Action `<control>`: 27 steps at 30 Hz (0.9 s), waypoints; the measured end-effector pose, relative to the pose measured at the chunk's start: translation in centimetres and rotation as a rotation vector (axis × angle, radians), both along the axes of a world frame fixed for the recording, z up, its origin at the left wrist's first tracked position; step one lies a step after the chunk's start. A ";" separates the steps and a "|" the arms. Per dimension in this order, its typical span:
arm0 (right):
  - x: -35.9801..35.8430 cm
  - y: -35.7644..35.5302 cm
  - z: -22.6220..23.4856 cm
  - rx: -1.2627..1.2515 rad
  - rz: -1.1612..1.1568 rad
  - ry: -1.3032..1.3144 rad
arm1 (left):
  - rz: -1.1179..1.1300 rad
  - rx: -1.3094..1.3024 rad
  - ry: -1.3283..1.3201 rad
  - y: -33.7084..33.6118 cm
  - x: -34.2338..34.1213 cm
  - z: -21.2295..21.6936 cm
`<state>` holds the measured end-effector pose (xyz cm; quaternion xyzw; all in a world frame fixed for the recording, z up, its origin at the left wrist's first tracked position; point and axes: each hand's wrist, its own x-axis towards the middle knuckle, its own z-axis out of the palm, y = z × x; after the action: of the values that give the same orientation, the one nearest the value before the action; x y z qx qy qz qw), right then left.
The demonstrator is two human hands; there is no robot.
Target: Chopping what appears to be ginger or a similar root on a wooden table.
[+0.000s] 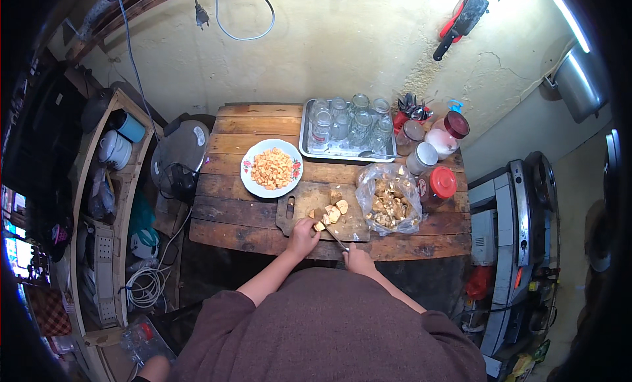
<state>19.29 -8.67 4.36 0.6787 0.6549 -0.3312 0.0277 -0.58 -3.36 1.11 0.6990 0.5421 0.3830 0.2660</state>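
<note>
My right hand (359, 259) grips the handle of a knife (335, 237), whose blade points up and left across the near part of a wooden cutting board (297, 205). My left hand (304, 238) is closed on a pale chunk (320, 226) with yellowish flesh at the board's near left, beside the blade. Several more pale chunks (334, 215), some with brown skin, lie just beyond it. Left of the board, a white flowered plate (249, 185) holds a heap of small orange-tan cubes (272, 169). To the right sits a clear plastic bag (411, 218) with brownish peelings or pieces.
The board rests on a wooden plank table (230, 230). Behind it, a metal tray (347, 157) carries several glass mugs (360, 127). Jars stand at the right, including a red-lidded one (442, 184). A lidded pot (187, 151) is left of the table; a cleaver (465, 20) hangs on the wall.
</note>
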 end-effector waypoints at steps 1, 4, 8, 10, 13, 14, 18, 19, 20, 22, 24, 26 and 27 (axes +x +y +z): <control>0.4 -0.4 0.4 0.002 -0.004 -0.001 | 0.001 0.012 0.003 0.1 0.2 0.7; 1.7 -1.3 0.7 0.004 -0.085 0.073 | -0.061 0.115 0.126 1.1 1.2 2.3; 3.0 -1.5 0.4 0.119 -0.235 0.242 | -0.081 0.064 0.308 2.8 3.4 3.4; 3.4 -1.3 0.6 0.166 -0.279 0.299 | -0.070 -0.177 0.579 3.9 4.2 2.5; 3.9 -0.9 1.1 0.220 -0.340 0.322 | -0.115 -0.147 0.711 5.0 4.5 1.0; 4.2 -0.8 1.2 0.243 -0.353 0.324 | -0.124 -0.143 0.714 5.2 4.6 0.7; 5.0 -1.0 0.6 0.279 -0.411 0.321 | -0.171 -0.190 0.742 5.7 5.5 1.0; 5.1 -1.0 0.6 0.282 -0.416 0.322 | -0.179 -0.208 0.751 5.8 5.6 1.1; 5.2 -1.1 0.5 0.290 -0.426 0.329 | -0.183 -0.204 0.752 5.9 5.7 1.2; 5.4 -1.0 0.6 0.301 -0.441 0.335 | -0.202 -0.207 0.716 6.0 5.4 1.6; 5.7 -1.1 0.8 0.294 -0.472 0.359 | -0.194 -0.221 0.658 6.3 4.7 2.2; 5.9 -1.3 1.2 0.318 -0.490 0.372 | -0.191 -0.232 0.598 6.8 5.0 3.6; 6.1 -1.4 1.4 0.338 -0.503 0.384 | -0.188 -0.231 0.454 7.1 5.4 4.3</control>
<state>25.43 -10.07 5.71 0.7389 0.5063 -0.3364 -0.2908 4.80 3.74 5.37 0.7793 0.5606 0.1257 0.2502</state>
